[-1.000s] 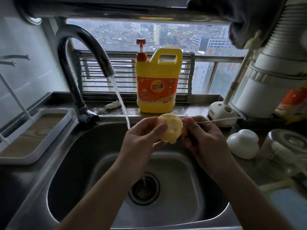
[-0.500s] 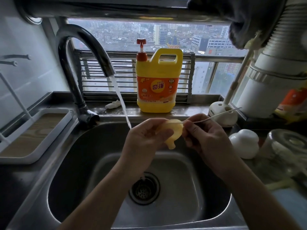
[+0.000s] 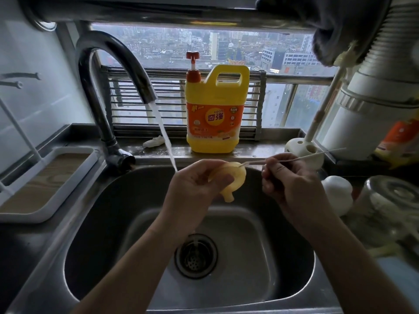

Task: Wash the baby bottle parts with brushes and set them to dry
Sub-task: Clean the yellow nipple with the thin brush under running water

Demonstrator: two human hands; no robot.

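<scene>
Now left hand holds nipple, right hand brush, over the sink.

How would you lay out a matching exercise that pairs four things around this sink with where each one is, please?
Things:
1. yellowish teat
2. thin brush
3. detergent jug
4. white tray

Places:
A. on the ledge behind the sink
B. held in the left hand
C. on the counter left of the sink
D. pinched in the right hand

Pairs: 1-B, 2-D, 3-A, 4-C
</scene>
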